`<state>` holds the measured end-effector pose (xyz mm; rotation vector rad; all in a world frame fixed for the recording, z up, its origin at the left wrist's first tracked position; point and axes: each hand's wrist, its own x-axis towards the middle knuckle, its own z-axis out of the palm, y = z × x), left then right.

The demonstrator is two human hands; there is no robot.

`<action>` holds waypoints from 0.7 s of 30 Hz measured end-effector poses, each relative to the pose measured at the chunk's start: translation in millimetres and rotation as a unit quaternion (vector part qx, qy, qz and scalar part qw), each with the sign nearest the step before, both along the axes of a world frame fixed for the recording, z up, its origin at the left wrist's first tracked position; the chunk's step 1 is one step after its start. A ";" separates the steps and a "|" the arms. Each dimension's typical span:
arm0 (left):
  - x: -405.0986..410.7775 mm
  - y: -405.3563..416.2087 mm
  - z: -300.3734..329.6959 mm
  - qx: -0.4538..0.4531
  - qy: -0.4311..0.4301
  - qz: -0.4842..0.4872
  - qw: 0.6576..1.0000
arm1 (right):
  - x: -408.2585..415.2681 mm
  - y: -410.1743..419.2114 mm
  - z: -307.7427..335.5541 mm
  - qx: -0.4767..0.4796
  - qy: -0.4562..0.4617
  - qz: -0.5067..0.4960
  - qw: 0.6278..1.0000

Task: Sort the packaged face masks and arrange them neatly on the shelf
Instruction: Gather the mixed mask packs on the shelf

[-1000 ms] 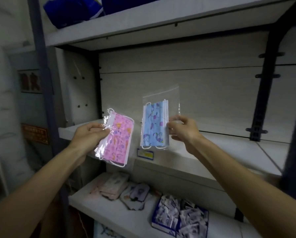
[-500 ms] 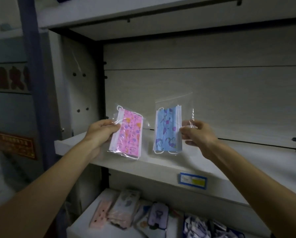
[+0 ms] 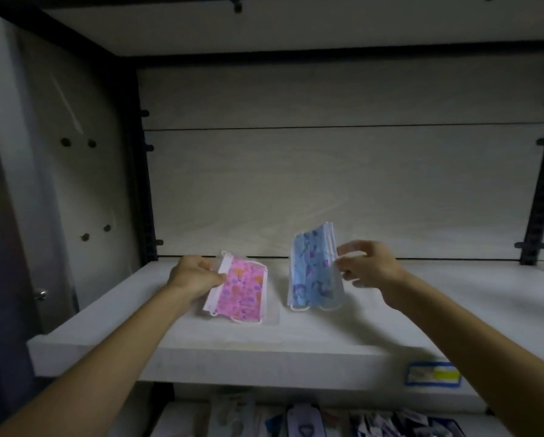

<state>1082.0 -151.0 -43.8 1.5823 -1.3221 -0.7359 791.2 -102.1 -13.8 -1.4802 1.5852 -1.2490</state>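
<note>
A pink patterned mask pack (image 3: pixel 241 290) in clear plastic lies almost flat on the white shelf (image 3: pixel 264 342), and my left hand (image 3: pixel 195 274) pinches its left edge. A blue patterned mask pack (image 3: pixel 313 272) stands tilted with its lower edge on the shelf, to the right of the pink one. My right hand (image 3: pixel 363 263) pinches the blue pack's clear wrapper at its right side.
The shelf has a pale back panel and dark uprights (image 3: pixel 144 190) at both sides. A blue and yellow label (image 3: pixel 432 374) sticks on the shelf's front edge at right. Several more mask packs (image 3: pixel 302 421) lie on the lower shelf below.
Both hands have lowered the packs from mid-air down onto the shelf. The pink pack now lies nearly flat, and the blue one touches down on its lower edge. The view moved closer.
</note>
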 end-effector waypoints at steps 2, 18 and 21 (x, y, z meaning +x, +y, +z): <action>1.9 -10.3 -4.7 0.019 -0.070 0.010 0.997 | -2.3 -7.0 -0.8 0.008 0.022 -0.009 1.000; -19.1 -21.7 0.6 0.084 -0.301 0.005 0.950 | -24.7 -28.8 -10.4 0.074 0.176 -0.042 0.981; -23.6 -23.4 1.0 0.071 -0.302 -0.002 0.951 | -28.6 -29.2 -10.7 0.077 0.179 -0.037 0.980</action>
